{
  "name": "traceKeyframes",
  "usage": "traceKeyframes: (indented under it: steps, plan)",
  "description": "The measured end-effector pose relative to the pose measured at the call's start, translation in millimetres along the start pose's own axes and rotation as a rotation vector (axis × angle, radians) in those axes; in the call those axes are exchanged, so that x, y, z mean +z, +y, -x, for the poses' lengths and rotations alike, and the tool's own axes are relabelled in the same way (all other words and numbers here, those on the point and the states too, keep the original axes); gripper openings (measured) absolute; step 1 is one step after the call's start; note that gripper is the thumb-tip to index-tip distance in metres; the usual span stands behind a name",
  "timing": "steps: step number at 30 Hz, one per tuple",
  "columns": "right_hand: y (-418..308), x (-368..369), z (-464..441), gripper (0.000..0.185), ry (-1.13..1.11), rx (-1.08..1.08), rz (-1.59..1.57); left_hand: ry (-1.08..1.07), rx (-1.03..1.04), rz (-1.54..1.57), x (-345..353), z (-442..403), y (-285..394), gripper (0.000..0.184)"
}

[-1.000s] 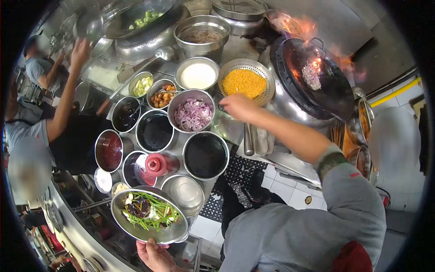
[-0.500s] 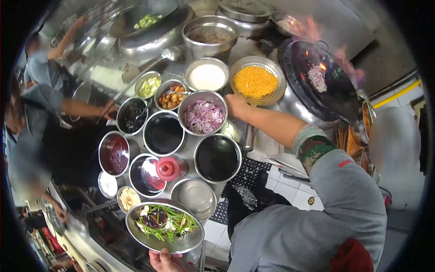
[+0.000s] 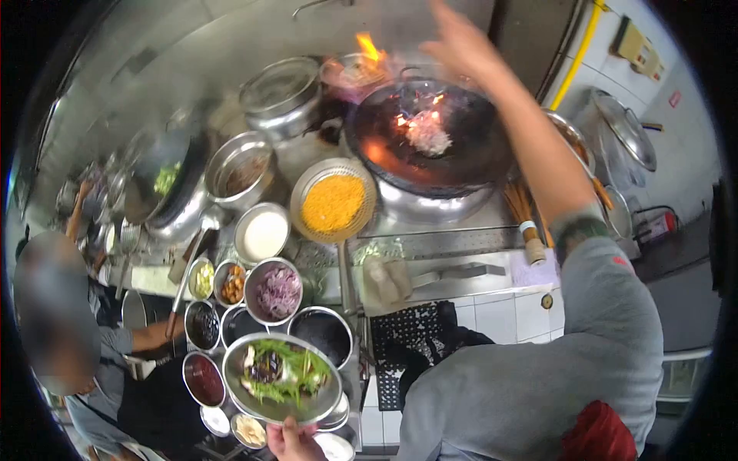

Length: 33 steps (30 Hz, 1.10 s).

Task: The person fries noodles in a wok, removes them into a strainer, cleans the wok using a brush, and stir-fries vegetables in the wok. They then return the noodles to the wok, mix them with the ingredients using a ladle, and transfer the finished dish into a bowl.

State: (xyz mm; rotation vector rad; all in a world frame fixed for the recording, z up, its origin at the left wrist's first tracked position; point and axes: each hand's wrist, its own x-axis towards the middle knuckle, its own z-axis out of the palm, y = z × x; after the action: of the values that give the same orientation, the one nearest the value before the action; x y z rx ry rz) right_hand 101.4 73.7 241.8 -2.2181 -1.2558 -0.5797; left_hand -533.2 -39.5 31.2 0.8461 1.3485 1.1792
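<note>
Standing by the hot stove, I see a person in a gray shirt (image 3: 538, 369) with both hands busy. With the clock's middle at the middle of the view, the wok (image 3: 478, 144) sits at 1 o'clock. In it is a pale pink heap (image 3: 428, 138) that looks like sliced onion, with bits of fire (image 3: 401, 121) beside it. I'd guess the cooking is part done: that heap is over the heat, but the green stems (image 3: 307, 376) are left in a metal bowl (image 3: 324, 398) at 7 o'clock.

The left hand (image 3: 296, 446) has the bowl by its near edge, thumb up at the rim; I can't see all its fingers. The right hand (image 3: 465, 55) is up at 1 o'clock, fingers loosely spread. It looks to hold nothing, though it is blurry.

On the steel counter (image 3: 434, 244), a strainer (image 3: 333, 166) of orange shreds (image 3: 333, 203) is at 11, close in. A pot with a lid (image 3: 280, 123) is at 11, farther out. A dotted black mat (image 3: 392, 346) lies on white floor tiles (image 3: 503, 315) near 6. Another person (image 3: 150, 392) stands at 8, and a yellow pipe (image 3: 575, 58) runs along the wall at 2.
</note>
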Motion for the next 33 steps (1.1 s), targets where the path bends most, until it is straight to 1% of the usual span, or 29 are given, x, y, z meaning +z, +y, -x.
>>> traceKeyframes:
  steps: [1,2,3,4,5,6,7,8,9,10,12,14,16,18,19,22,23,25,26,27,28,29,32,33]
  plan:
    - [70,-19,29,0.070,0.066,-0.010,-0.023,0.010,-0.031,0.007,55,3,23,0.017]
    - [140,-38,57,0.066,0.132,-0.022,-0.045,-0.083,-0.025,0.105,91,-6,23,0.016]
    - [220,-46,94,0.063,0.006,0.105,0.163,-0.173,-0.032,0.108,117,-17,21,0.010]
    - [294,-49,140,0.056,-0.095,0.234,0.423,-0.258,-0.062,0.141,153,-27,24,0.012]
    - [362,-55,170,0.053,-0.345,0.388,0.355,-0.367,-0.062,0.200,188,-35,28,0.010]
    - [414,-54,209,0.047,-0.374,0.524,0.529,-0.416,-0.086,0.164,218,-43,33,0.010]
    - [431,-64,233,0.046,-0.465,0.591,0.465,-0.414,-0.089,0.139,251,-48,37,0.008]
    - [457,-67,255,0.045,-0.428,0.537,0.466,-0.461,-0.093,0.117,272,-60,36,0.007]
    - [479,-63,273,0.043,-0.399,0.486,0.462,-0.435,-0.124,0.123,296,-64,39,0.005]
    - [481,-60,279,0.041,-0.402,0.463,0.415,-0.446,-0.132,0.086,315,-71,42,0.005]
    - [473,-68,284,0.037,-0.406,0.424,0.334,-0.433,-0.124,0.123,347,-78,44,0.005]
    - [464,-70,277,0.035,-0.396,0.421,0.225,-0.474,-0.096,0.109,361,-88,45,0.005]
    - [439,-75,271,0.035,-0.395,0.444,0.137,-0.507,-0.076,0.100,356,-97,41,0.007]
    - [405,-94,258,0.034,-0.403,0.485,0.084,-0.538,-0.080,0.065,346,-106,41,0.015]
    - [398,-99,261,0.035,-0.422,0.494,0.029,-0.514,-0.081,0.070,339,-101,42,0.014]
    - [333,-106,265,0.035,-0.311,0.395,-0.004,-0.546,-0.081,0.019,315,-102,39,0.014]
    - [320,-99,259,0.040,-0.329,0.313,-0.050,-0.524,-0.087,0.028,315,-96,42,0.004]
    - [249,-93,223,0.046,-0.445,0.493,-0.196,-0.534,-0.101,0.037,317,-101,37,0.004]
    - [242,-72,214,0.052,-0.457,0.461,-0.255,-0.538,-0.110,0.046,318,-102,33,0.004]
    - [258,-29,213,0.051,-0.354,0.147,-0.022,-0.521,-0.121,0.041,320,-99,32,0.005]
    - [229,-24,203,0.050,-0.429,0.205,-0.037,-0.534,-0.124,0.045,321,-97,30,0.006]
    - [220,-9,197,0.049,-0.472,0.204,-0.025,-0.546,-0.125,0.047,323,-95,28,0.007]
    - [205,-14,212,0.046,-0.650,0.172,-0.057,-0.566,-0.133,0.042,314,-99,26,0.008]
    - [206,-25,223,0.044,-0.663,0.194,-0.080,-0.571,-0.134,0.045,308,-98,27,0.008]
